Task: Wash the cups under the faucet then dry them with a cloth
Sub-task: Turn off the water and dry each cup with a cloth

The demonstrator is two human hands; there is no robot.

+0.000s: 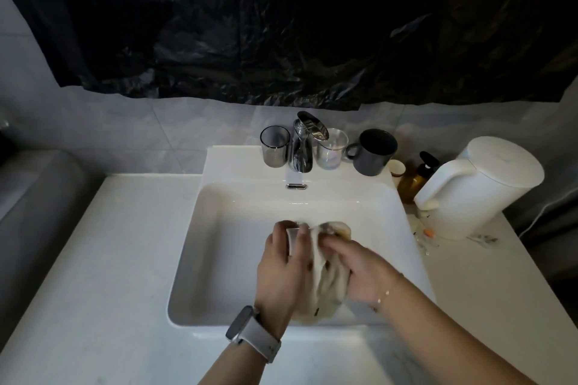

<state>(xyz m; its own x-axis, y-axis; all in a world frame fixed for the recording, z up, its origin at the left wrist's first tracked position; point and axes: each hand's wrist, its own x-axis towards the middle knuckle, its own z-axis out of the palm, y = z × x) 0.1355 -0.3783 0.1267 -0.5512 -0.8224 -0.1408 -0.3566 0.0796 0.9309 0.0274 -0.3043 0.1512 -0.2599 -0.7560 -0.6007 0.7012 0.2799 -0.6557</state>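
Cup (294, 241) is in my left hand (281, 272), fingers wrapped round it over the middle of the sink (219, 228), mouth turned toward my right hand (359, 272), which bunches the cloth (328, 278) against it. Three more cups (331, 148) wait along the back edge. No readable labels anywhere.

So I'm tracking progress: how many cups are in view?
4: smoky glass left of the faucet, iridescent glass and dark mug right, one cup in the hands; more may be hidden.
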